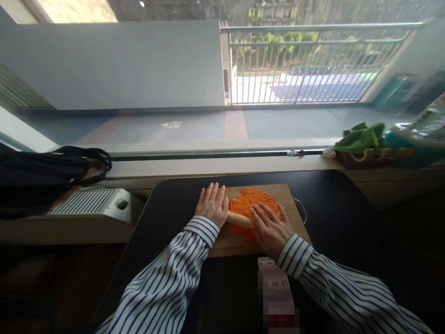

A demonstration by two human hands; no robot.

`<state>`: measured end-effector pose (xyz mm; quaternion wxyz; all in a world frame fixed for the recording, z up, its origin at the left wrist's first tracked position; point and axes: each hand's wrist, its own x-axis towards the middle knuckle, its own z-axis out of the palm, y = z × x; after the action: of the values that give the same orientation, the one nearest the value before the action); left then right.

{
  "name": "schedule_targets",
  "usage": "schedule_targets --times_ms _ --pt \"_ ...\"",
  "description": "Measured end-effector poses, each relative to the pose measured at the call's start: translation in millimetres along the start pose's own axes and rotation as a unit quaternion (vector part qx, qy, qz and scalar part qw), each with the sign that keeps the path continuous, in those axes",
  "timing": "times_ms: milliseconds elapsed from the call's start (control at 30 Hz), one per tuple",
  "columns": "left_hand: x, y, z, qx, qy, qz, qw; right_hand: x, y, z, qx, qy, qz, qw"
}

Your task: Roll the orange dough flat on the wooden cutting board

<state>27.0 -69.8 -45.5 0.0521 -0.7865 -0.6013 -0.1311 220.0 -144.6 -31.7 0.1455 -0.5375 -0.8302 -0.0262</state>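
A wooden rolling pin (239,220) lies across a flattened orange mass (252,199), crumbly at its edge, that looks like dough. Both are on a wooden cutting board (222,246). My left hand (212,204) rests palm down over the pin's left end, fingers stretched out. Over the pin's right end and part of the orange mass lies my right hand (271,227), also palm down with fingers extended. Both ends of the pin are hidden under the hands.
The board is on a black table (174,204), with a metal handle (301,209) at its right. A phone (276,283) showing a time lies nearer me. Beyond are a windowsill, a basket (361,157) with green cloth (363,137), a black bag (41,169) and a radiator (93,204).
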Motion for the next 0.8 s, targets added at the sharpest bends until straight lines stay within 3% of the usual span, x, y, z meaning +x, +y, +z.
schedule_targets --times_ms 267,800 --pt "25.2 3.7 6.7 -0.014 0.002 -0.007 1.0 16.1 16.4 2.5 -0.026 -0.037 0.031 0.999" --pt "75.1 12.3 16.8 -0.05 -0.049 -0.035 0.997 45.8 39.9 8.6 -0.04 -0.017 0.098 0.994"
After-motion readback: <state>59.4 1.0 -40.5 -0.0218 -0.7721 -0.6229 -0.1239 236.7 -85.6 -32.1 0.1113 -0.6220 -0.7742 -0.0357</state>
